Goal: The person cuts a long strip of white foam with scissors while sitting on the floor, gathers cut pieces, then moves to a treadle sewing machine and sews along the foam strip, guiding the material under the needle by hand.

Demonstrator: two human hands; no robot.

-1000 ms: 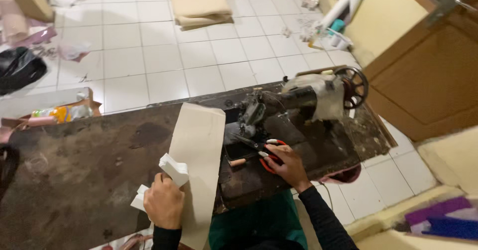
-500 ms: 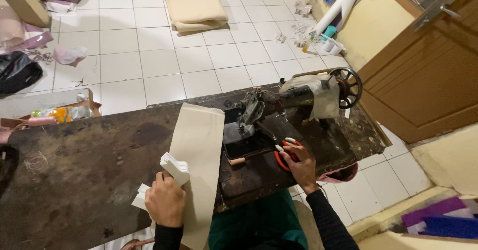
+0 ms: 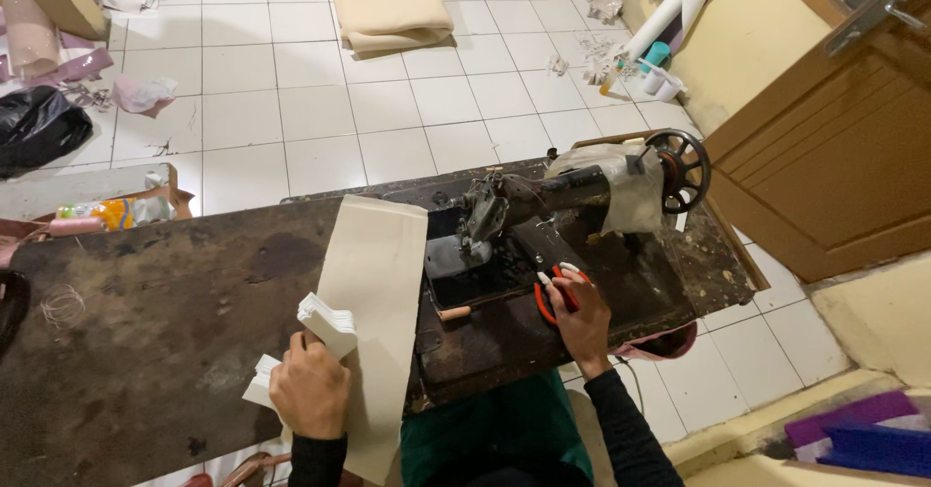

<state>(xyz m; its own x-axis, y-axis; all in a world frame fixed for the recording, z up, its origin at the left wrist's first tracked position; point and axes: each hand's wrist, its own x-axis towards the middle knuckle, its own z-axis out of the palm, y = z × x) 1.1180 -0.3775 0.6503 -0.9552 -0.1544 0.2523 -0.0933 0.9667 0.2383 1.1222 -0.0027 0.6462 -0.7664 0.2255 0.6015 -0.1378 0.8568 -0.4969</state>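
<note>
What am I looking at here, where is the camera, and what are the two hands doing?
The single view comes from a camera worn on the person's head, looking down at a worn dark wooden worktable. On it stands an old black sewing machine with a spoked handwheel. A long strip of cream-coloured material lies across the table beside the machine. The left hand holds a small stack of white folded pieces at the strip's edge. The right hand rests on the machine's base, gripping red-handled scissors; their blades are hidden. Beyond the table are a white tiled floor, a folded cream sheet and a brown wooden door.
</note>
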